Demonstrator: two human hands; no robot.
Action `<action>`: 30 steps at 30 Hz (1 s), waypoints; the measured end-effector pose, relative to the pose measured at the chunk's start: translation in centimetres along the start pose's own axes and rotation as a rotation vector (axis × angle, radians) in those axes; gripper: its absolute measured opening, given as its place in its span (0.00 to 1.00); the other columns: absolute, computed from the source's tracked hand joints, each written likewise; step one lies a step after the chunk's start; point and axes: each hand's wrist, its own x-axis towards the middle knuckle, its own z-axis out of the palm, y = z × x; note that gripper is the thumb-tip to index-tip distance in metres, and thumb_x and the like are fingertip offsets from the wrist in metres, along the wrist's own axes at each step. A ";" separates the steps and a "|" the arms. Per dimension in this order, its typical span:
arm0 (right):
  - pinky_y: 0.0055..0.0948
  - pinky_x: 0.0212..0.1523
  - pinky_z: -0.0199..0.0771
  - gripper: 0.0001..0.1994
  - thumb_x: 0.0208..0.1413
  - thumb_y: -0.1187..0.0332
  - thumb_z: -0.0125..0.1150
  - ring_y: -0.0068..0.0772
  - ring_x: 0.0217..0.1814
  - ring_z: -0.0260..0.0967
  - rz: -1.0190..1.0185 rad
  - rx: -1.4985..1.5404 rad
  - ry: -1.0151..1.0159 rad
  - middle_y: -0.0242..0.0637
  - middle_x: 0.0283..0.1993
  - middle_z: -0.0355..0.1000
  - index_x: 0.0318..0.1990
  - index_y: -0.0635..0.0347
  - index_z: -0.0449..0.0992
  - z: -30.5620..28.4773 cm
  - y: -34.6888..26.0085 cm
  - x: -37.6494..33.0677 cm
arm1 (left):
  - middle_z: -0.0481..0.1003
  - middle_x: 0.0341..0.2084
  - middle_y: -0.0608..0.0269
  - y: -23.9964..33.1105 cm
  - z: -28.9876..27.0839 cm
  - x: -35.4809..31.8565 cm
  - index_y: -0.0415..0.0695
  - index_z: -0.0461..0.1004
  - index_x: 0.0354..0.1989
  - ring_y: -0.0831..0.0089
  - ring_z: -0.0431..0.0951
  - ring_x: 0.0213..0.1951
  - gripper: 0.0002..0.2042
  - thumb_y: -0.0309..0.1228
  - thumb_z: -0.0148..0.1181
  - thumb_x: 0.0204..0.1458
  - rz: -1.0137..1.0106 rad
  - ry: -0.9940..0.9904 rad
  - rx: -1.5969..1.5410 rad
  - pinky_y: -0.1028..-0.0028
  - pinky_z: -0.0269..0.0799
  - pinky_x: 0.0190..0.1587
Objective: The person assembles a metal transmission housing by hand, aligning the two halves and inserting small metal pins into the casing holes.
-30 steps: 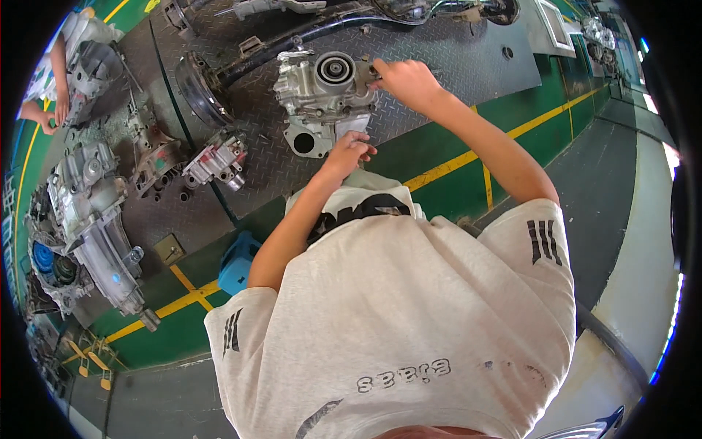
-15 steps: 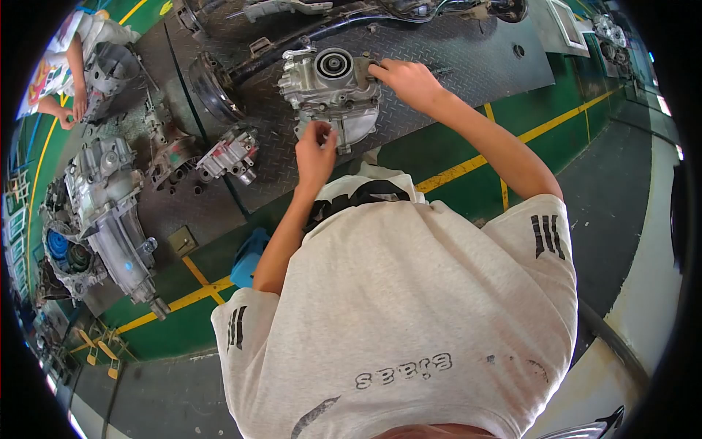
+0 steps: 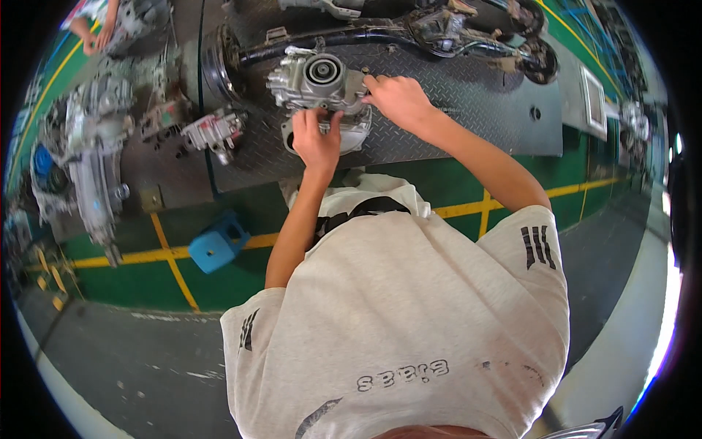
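1. Gearbox housing (image 3: 322,91), grey cast metal with a round black bore on top, sits on the checkered steel platform (image 3: 453,110), near its front edge, just ahead of the person.
2. Left hand (image 3: 316,139) is curled against the housing's near side, fingers bent onto the casting below the round bore; whether it pinches a small part there I cannot tell.
3. Right hand (image 3: 398,101) rests on the housing's right flank, fingers closed on the edge of the casting, thumb side toward the bore.
4. Both forearms reach forward from a light grey T-shirt (image 3: 409,322).
5. Long black axle assembly (image 3: 409,36) lies across the platform just behind the housing.
6. Smaller grey metal component (image 3: 213,132) lies left of the housing, apart from it.
7. Large grey transmission unit (image 3: 91,161) lies further left, on the floor side.
8. Blue plastic stool (image 3: 218,245) stands on the green floor (image 3: 234,212) beside a yellow line (image 3: 172,256), below the platform.
9. Another person's hands (image 3: 99,33) work at the top left, well apart.
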 end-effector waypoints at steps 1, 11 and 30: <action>0.44 0.27 0.78 0.17 0.56 0.61 0.64 0.50 0.33 0.78 0.041 -0.012 -0.110 0.43 0.34 0.74 0.47 0.58 0.68 0.1 -0.1 0.4 | 0.71 0.27 0.60 -0.2 0.4 -0.6 0.42 0.73 0.32 0.62 0.73 0.31 0.14 0.28 0.75 0.43 -0.031 0.055 0.027 0.66 0.70 0.34; 0.45 0.28 0.78 0.14 0.53 0.71 0.60 0.54 0.33 0.79 -0.405 -0.037 -0.037 0.50 0.36 0.75 0.46 0.60 0.68 -1.6 1.4 0.6 | 0.77 0.30 0.59 1.8 2.3 -3.2 0.40 0.75 0.37 0.59 0.78 0.35 0.11 0.24 0.72 0.47 -0.203 0.308 0.043 0.65 0.71 0.41; 0.47 0.28 0.75 0.12 0.59 0.62 0.61 0.55 0.32 0.76 -0.497 0.022 -0.104 0.41 0.34 0.75 0.46 0.52 0.70 -1.8 2.9 1.2 | 0.73 0.56 0.54 4.6 10.9 -8.2 0.35 0.71 0.52 0.64 0.72 0.59 0.13 0.27 0.47 0.62 -1.352 0.096 -2.337 0.64 0.67 0.55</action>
